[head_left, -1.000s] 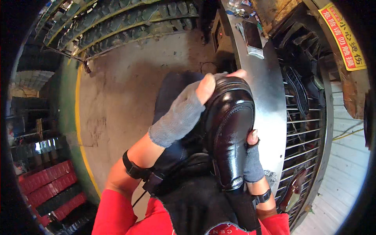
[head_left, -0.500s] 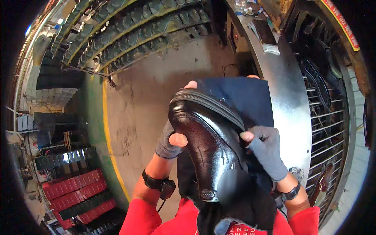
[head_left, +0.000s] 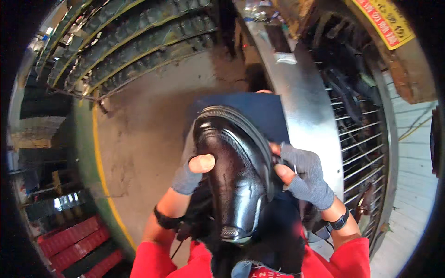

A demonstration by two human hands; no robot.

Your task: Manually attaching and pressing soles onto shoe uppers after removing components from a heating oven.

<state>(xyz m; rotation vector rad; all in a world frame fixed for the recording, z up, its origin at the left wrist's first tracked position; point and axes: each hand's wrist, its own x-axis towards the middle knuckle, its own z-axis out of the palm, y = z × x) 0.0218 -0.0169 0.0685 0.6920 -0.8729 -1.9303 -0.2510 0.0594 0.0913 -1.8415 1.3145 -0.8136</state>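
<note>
Centre of frame: glossy black shoe held upright; left hand and right hand, both gloved, grips pressed against its sides

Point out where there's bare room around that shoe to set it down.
Bare concrete floor lies left of the black shoe, between the yellow floor line and the metal bench edge. Crowded: the wire rack at right and the shoe-filled conveyor rows above.

Glossy black shoe against a navy cloth; grey fingerless gloves on the left hand and right hand, red sleeves, a yellow line on brown floor, red crates.
</note>
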